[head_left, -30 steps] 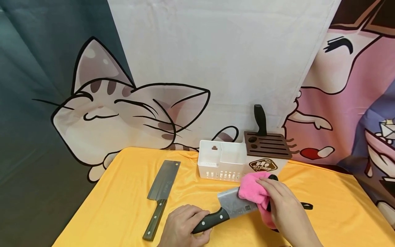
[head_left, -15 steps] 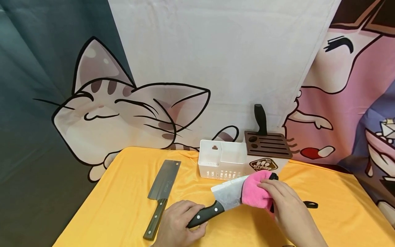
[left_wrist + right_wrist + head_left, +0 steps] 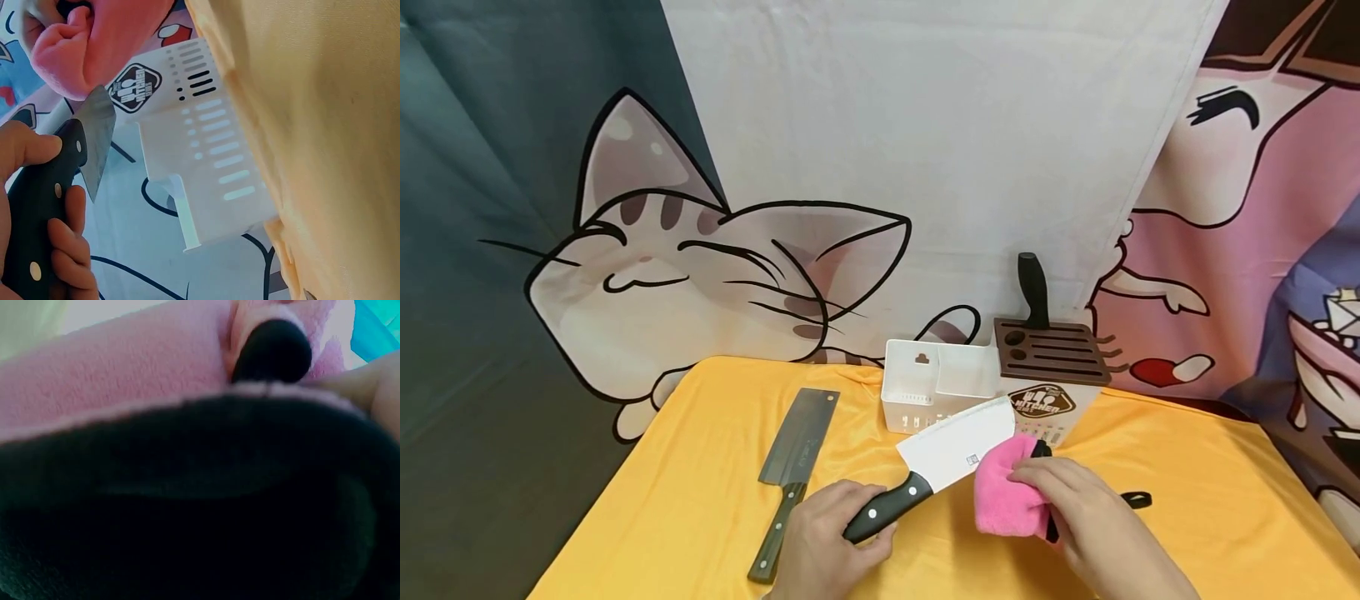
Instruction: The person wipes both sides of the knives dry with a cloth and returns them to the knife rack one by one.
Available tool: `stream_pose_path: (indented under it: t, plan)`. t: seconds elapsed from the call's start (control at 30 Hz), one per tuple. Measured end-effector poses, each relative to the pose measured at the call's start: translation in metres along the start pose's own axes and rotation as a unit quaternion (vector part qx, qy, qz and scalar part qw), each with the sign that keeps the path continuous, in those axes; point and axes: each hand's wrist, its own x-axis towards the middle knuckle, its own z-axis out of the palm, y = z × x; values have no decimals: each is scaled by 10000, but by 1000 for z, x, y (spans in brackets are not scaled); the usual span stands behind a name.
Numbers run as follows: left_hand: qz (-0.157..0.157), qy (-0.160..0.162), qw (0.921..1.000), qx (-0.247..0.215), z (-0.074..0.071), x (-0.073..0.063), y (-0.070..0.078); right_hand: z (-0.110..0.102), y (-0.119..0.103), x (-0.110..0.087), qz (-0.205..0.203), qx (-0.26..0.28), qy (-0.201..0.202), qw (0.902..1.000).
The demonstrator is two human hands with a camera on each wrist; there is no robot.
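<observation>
1 cleaver [image 3: 936, 463] is gripped by the left hand [image 3: 829, 535], its length slanted away rightward, tip near the pink cloth [image 3: 1006, 493] pinched by the right hand [image 3: 1092, 518].

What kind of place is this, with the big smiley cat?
Probably a dressed-up tabletop set indoors, not a real kitchen: a cartoon-cat backdrop hangs behind a yellow cloth, where a knife rack stands.
</observation>
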Motion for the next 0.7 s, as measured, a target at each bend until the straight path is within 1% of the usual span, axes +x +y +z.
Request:
stream_pose_path:
  t: [0.13,0.23,0.33,0.47,0.6,0.7]
  plan:
    - [-512,-87,9986,-8,0,0,1,0,-3,0,-117,257,-91,9996]
    - [-954,-225,9952,-11,0,1,2,0,-5,0,-150,438,-185,9988]
    - [-1257,-339,9915,-31,-1,1,3,-2,-8,1,-140,548,-236,9981]
    - [-1359,-328,9901,-99,-1,1,4,-5,-12,3,-181,622,-202,9977]
    - [-1301,-308,9909,-156,-1,1,3,-7,-14,4,-190,726,-168,9970]
    - [-1261,-343,9912,-219,-1,1,3,-6,-14,4,-307,887,-56,9956]
